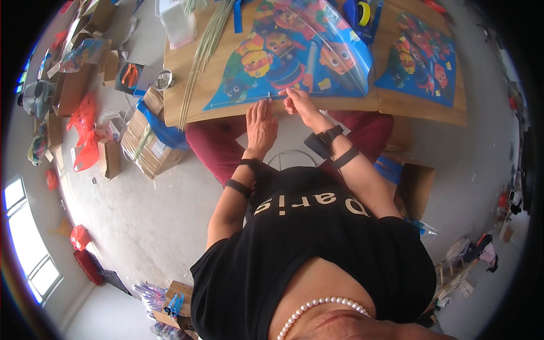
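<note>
A blue sheet (238,90) printed with cartoon figures lies on the wooden table (362,104), glossy and roughly triangular. Along its near edge runs a thin pale line that looks like a slim rod. My left hand (262,129) rests at that edge with its fingers stretched out flat, close to a small whitish bit by the fingertips. Just to the right, my right hand (303,107) has its fingers curled in, with thumb and forefinger near the sheet's edge. Whatever the right fingers pinch is too small to make out.
Long pale green sticks (199,59) lie left of the sheet. A tape dispenser (362,14) with yellow tape stands at the back. Another printed sheet (422,62) lies on the right. Cardboard boxes (153,150) and a red plastic bag (85,133) are on the floor at left.
</note>
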Available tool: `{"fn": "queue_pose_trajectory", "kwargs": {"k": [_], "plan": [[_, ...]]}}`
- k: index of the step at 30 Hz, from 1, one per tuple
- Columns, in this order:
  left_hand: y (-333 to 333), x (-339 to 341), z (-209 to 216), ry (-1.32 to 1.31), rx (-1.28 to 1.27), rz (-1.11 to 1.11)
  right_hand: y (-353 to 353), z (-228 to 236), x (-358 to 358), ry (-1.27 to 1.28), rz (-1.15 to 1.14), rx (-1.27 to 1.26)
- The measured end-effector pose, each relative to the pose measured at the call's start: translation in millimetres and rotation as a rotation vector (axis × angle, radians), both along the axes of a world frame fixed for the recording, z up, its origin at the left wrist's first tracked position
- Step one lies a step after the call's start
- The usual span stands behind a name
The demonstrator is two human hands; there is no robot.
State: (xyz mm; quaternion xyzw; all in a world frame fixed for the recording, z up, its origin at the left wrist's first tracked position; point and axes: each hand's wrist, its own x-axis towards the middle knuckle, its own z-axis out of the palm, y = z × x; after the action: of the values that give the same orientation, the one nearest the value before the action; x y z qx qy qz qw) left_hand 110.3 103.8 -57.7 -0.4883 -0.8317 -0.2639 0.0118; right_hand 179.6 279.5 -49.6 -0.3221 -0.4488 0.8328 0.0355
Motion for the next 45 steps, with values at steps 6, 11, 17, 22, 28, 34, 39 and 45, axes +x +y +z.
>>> {"fn": "queue_pose_trajectory", "kwargs": {"k": [6, 11, 17, 22, 28, 34, 39, 45], "plan": [[-1.3, -1.7, -4.2, 0.001, 0.022, 0.002, -6.6, -1.7, -7.9, -0.033, 0.044, 0.059], [-2.0, -5.5, -5.9, 0.007, 0.026, -0.007, -7.9, -7.9, -8.2, -0.049, 0.030, 0.064], [-3.4, -7.3, -5.7, 0.003, 0.046, -0.022, -9.5, -7.5, -8.5, -0.020, 0.027, 0.040], [-3.1, -7.3, -3.9, -0.008, 0.049, -0.025, -10.4, -8.6, -8.9, -0.017, 0.020, 0.028], [-2.3, -7.5, -5.0, 0.000, 0.043, -0.021, -11.2, -11.2, -10.1, -0.032, 0.019, 0.063], [-2.6, -8.0, -5.6, -0.008, 0.044, -0.020, -13.7, -8.7, -12.3, -0.054, 0.023, 0.113], [-1.3, -6.8, -4.3, -0.004, 0.041, -0.021, -14.9, -4.1, -12.1, -0.061, 0.035, 0.169], [2.3, -3.8, -3.0, 0.036, 0.013, -0.009, -16.5, -1.4, -12.2, -0.071, 0.029, 0.179]]}}
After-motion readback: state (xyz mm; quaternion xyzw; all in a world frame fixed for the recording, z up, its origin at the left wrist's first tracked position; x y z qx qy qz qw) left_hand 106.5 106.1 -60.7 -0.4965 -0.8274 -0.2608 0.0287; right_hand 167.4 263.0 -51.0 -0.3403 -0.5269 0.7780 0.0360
